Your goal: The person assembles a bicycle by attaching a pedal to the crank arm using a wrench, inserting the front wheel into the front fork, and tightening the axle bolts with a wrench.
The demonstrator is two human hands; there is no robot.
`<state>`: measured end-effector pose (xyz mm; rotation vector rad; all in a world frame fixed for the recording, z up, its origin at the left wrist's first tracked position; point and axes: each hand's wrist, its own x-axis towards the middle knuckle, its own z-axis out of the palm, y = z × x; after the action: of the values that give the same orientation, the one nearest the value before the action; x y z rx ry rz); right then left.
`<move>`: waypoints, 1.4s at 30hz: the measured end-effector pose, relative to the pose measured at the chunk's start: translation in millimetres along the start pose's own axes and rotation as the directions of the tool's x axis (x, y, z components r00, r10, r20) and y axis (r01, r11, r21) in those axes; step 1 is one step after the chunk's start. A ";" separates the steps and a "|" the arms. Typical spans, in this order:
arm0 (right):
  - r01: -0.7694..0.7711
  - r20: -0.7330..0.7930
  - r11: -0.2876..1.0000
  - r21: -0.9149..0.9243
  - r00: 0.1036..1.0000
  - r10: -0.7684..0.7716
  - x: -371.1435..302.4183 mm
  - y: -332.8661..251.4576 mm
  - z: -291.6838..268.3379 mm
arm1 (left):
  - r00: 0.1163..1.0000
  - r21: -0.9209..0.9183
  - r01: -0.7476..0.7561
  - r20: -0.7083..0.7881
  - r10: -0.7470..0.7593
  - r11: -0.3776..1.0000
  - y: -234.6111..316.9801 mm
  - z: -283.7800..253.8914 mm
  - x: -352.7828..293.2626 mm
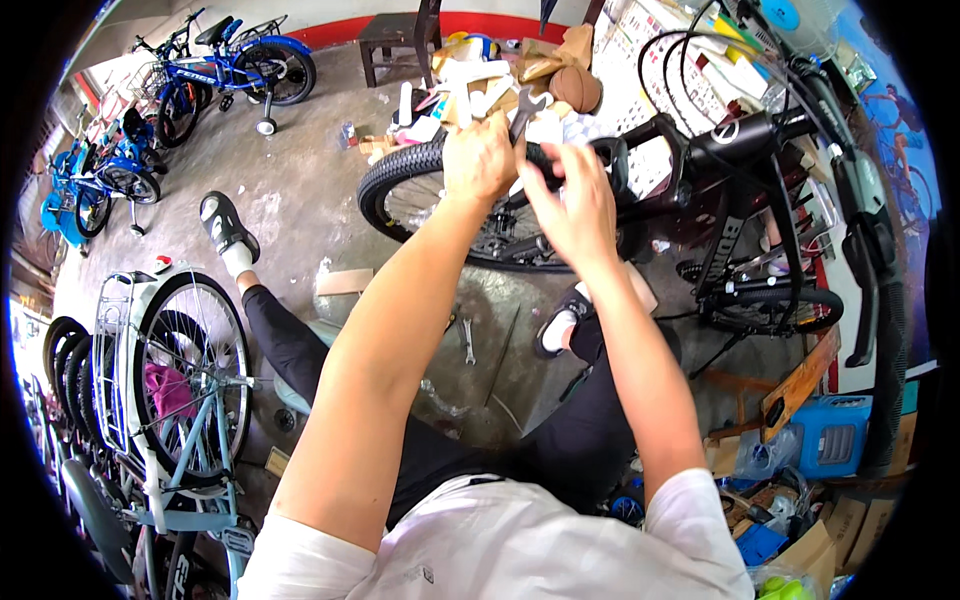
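Note:
My left hand (480, 160) is closed around an open-end wrench (527, 106), whose jaw sticks up past my fingers. Just to its right, my right hand (578, 210) has its thumb and fingers apart, with nothing visible between them. Both hands are over a bicycle wheel (400, 158) with a black knobby tyre, partly hidden behind my forearms. The wheel belongs to a black bicycle (735, 145) or stands right against it; my hands cover the join. On the floor between my legs lies a second wrench (469, 341).
Blue children's bicycles (215, 75) stand at the far left, a light-blue bicycle (205, 400) at the near left. Paper, packaging and a brown ball (576, 90) are heaped beyond the wheel, beside a dark chair (395, 38). A blue plastic stool (833, 437) and cardboard sit at right.

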<state>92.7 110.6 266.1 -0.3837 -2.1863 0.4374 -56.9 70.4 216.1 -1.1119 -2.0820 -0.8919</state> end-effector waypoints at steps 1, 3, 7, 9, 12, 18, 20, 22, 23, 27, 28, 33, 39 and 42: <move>0.012 -0.027 0.998 -0.065 1.000 -0.014 12.5 8.0 15.9 | 1.000 -0.033 0.002 0.005 -0.002 0.999 -4.9 -0.1 1.3; -0.070 0.033 0.996 -0.054 0.997 0.072 36.5 27.7 39.6 | 0.999 0.021 -0.027 -0.024 0.027 0.999 -4.7 9.2 2.8; -0.453 0.209 0.811 0.370 0.891 0.402 57.6 36.1 60.3 | 0.997 -0.045 0.003 -0.080 -0.007 0.999 -2.4 9.6 8.2; -0.344 0.118 0.862 0.374 0.939 0.323 56.0 34.5 68.1 | 1.000 -0.111 0.012 -0.026 -0.015 0.994 -8.2 3.1 10.7; -0.513 0.206 0.729 0.452 0.856 0.475 58.6 37.1 61.9 | 0.935 -0.123 0.141 0.342 -0.092 0.982 -15.4 -12.3 22.0; -0.417 0.185 0.342 0.842 0.819 0.543 72.1 70.8 36.8 | 0.730 -0.382 -0.139 0.584 0.355 0.914 -37.8 -21.4 41.7; -0.325 0.148 0.409 0.852 0.901 0.408 67.6 74.7 35.4 | 0.673 -0.300 -0.250 0.629 0.389 0.920 -37.6 -20.7 49.4; -0.286 0.139 0.486 0.826 0.938 0.316 59.0 69.3 32.4 | 0.711 -0.173 -0.257 0.633 0.307 0.951 -33.0 -8.8 50.3; -0.297 0.149 0.528 0.795 0.941 0.305 51.1 56.2 28.5 | 0.733 -0.109 -0.246 0.629 0.259 0.963 -32.1 -6.2 49.7; -0.124 0.168 0.861 0.493 0.985 0.045 -36.5 27.9 19.8 | 0.806 -0.006 -0.249 0.553 0.211 0.968 -34.4 5.2 49.8; -0.091 0.220 0.916 0.392 0.975 0.003 -67.3 34.9 29.4 | 0.819 -0.023 -0.246 0.530 0.220 0.969 -33.2 5.4 49.3; -0.255 0.751 0.901 -0.352 0.498 0.434 -232.6 142.3 97.3 | 0.880 -0.092 -0.189 0.426 0.210 0.978 -26.1 5.9 45.0; -0.088 0.733 0.917 -0.390 0.573 0.367 -199.7 155.7 99.2 | 0.901 -0.030 -0.232 0.369 0.227 0.972 -27.4 8.8 43.1; -0.027 0.686 0.914 -0.406 0.652 0.323 -192.0 172.0 102.2 | 0.902 -0.042 -0.200 0.382 0.201 0.979 -25.3 13.1 43.0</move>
<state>145.1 165.9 -0.5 -0.7308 -3.0820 0.3176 -101.2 89.6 234.2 -1.5748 -2.2157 -0.6095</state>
